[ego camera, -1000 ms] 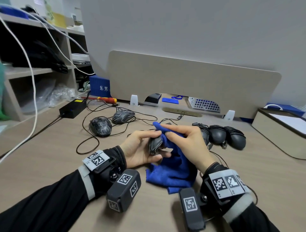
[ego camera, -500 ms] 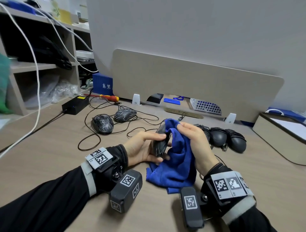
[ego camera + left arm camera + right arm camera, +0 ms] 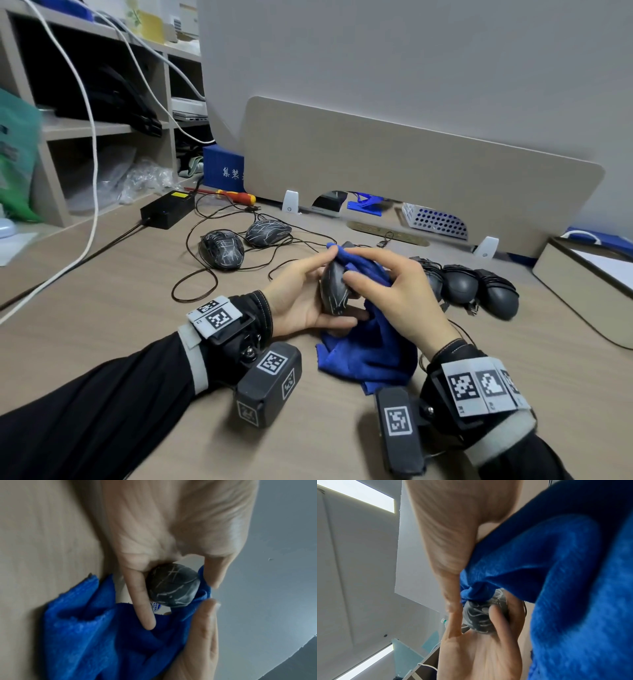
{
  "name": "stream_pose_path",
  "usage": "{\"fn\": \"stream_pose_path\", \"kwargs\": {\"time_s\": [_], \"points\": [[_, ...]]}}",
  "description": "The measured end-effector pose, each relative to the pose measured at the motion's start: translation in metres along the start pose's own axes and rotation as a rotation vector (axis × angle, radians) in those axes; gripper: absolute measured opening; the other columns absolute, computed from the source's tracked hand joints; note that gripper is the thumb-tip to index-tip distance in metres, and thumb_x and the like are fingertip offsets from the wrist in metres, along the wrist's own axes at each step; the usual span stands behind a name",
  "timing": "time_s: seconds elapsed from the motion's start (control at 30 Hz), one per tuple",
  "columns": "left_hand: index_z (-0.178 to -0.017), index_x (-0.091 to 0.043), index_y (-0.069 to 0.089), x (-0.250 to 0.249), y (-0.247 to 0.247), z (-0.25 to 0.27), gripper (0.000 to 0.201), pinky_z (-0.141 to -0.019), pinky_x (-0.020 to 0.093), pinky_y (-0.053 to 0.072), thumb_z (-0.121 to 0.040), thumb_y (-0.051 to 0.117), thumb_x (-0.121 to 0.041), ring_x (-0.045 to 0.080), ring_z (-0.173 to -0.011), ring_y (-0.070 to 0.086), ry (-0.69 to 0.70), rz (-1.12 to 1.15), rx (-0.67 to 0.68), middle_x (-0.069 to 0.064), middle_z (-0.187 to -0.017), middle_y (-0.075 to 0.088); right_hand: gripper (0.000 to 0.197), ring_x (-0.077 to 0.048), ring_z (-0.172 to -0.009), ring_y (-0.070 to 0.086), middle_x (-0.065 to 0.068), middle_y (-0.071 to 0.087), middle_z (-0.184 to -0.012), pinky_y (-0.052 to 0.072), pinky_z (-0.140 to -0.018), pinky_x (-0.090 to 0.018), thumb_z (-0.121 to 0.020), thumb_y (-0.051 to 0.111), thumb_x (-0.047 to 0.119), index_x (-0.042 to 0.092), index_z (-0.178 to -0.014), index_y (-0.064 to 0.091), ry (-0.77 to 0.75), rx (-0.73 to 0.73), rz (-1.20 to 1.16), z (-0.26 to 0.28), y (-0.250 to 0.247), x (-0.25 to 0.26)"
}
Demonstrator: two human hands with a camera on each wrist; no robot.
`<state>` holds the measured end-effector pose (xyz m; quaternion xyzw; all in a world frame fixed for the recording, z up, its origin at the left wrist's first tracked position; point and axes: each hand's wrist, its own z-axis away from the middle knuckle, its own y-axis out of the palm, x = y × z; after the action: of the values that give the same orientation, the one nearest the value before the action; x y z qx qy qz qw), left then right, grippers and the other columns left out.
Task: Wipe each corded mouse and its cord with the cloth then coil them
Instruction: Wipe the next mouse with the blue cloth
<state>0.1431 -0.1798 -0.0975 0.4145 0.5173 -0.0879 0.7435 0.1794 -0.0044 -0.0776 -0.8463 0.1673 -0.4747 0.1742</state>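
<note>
Mouse [image 3: 334, 287] mid-wipe — light, hard, slick shell.
L hand [image 3: 301, 301] grips its sides; R hand [image 3: 394, 291] pinches soft cloth [image 3: 366, 349] — hold firm, cord hidden.

Black sleeves [image 3: 102, 404] with grey cuffs; 2 wrist straps [image 3: 219, 317] carry black-and-white square tags and dark camera boxes [image 3: 269, 383].

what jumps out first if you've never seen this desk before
The bright blue cloth at centre, bunched by the right hand against a dark, white-streaked mouse that the left hand holds. Behind them to the left lie two more streaked mice with loose cords; to the right sits a row of cord-wrapped mice.
</note>
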Motion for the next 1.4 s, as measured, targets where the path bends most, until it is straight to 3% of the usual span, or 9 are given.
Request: {"fn": "stream_pose_path", "kwargs": {"time_s": [0.13,0.27,0.43,0.57,0.77,0.97,1.17,1.3,1.4], "points": [[-0.124,-0.011,0.062,0.002,0.0,0.0,0.045,-0.07,0.041,0.06,-0.09,0.061,-0.041,0.049,-0.103,0.063,-0.016,0.005,0.017,0.017,-0.107,0.059,0.028,-0.018,-0.073,0.069,-0.001,0.075,-0.092,0.059,-0.066,-0.04,-0.089,0.066,-0.002,0.02,-0.103,0.077,0.014,-0.045,-0.095,0.002,0.0,0.005],[-0.122,-0.01,0.063,-0.001,0.002,0.002,0.048,-0.077,0.045,0.06,-0.091,0.051,-0.044,0.047,-0.103,0.064,-0.015,0.05,0.037,0.014,-0.105,0.067,0.025,-0.013,-0.063,0.066,0.001,0.072,-0.08,0.051,-0.055,-0.025,-0.088,0.065,-0.005,0.012,-0.101,0.078,0.049,-0.045,-0.127,0.002,0.0,0.004],[-0.12,-0.008,0.066,0.0,-0.001,0.0,0.061,-0.086,0.05,0.055,-0.093,0.046,-0.059,0.04,-0.096,0.067,-0.026,-0.013,-0.043,0.017,-0.106,0.067,0.028,-0.016,-0.064,0.066,-0.002,0.07,-0.073,0.053,-0.062,-0.024,-0.081,0.066,-0.011,0.011,-0.093,0.08,0.044,0.061,-0.108,0.005,-0.001,0.008],[-0.099,-0.012,0.075,0.004,0.001,-0.003,0.044,-0.091,0.055,0.05,-0.088,0.056,-0.05,0.033,-0.085,0.068,-0.004,-0.05,-0.101,0.016,-0.102,0.069,0.031,-0.007,-0.062,0.059,-0.001,0.069,-0.068,0.048,-0.061,-0.02,-0.078,0.065,-0.015,0.011,-0.086,0.081,0.062,0.201,-0.105,0.006,0.001,0.012],[-0.118,-0.015,0.063,0.001,0.004,0.001,0.048,-0.066,0.042,0.061,-0.09,0.055,-0.053,0.042,-0.086,0.07,-0.061,-0.055,-0.113,0.01,-0.094,0.056,0.034,-0.016,-0.064,0.066,0.001,0.067,-0.075,0.053,-0.066,-0.032,-0.081,0.068,-0.006,0.023,-0.094,0.081,-0.048,-0.084,0.0,0.001,0.002,0.0],[-0.108,-0.005,0.068,0.002,0.001,-0.001,0.051,-0.073,0.046,0.059,-0.096,0.049,-0.051,0.036,-0.084,0.065,-0.03,-0.03,-0.15,0.017,-0.1,0.069,0.031,-0.001,-0.063,0.059,0.014,0.067,-0.068,0.047,-0.061,-0.017,-0.077,0.066,-0.011,0.014,-0.089,0.081,0.031,0.22,-0.012,0.006,0.005,0.009],[-0.114,-0.02,0.069,0.003,0.005,0.001,0.044,-0.069,0.04,0.06,-0.091,0.054,-0.055,0.037,-0.086,0.069,-0.089,-0.131,-0.12,0.006,-0.085,0.067,0.026,-0.011,-0.066,0.064,0.003,0.072,-0.072,0.056,-0.067,-0.036,-0.08,0.067,-0.002,0.021,-0.085,0.076,0.008,-0.043,0.021,0.003,0.01,0.006],[-0.104,-0.014,0.068,0.005,0.004,-0.001,0.049,-0.078,0.045,0.058,-0.095,0.048,-0.058,0.025,-0.075,0.07,-0.036,-0.097,-0.171,0.009,-0.088,0.072,0.023,0.001,-0.066,0.059,0.012,0.07,-0.071,0.048,-0.064,-0.019,-0.077,0.067,-0.01,0.009,-0.085,0.076,0.027,0.206,0.005,0.007,0.011,0.012],[-0.098,-0.013,0.07,0.004,0.003,-0.002,0.05,-0.08,0.045,0.057,-0.095,0.048,-0.058,0.023,-0.073,0.07,-0.024,-0.085,-0.194,0.01,-0.088,0.071,0.02,-0.002,-0.066,0.061,0.004,0.072,-0.073,0.05,-0.063,-0.02,-0.08,0.068,-0.009,0.008,-0.088,0.076,0.06,0.17,-0.048,0.008,0.014,0.012]]}}
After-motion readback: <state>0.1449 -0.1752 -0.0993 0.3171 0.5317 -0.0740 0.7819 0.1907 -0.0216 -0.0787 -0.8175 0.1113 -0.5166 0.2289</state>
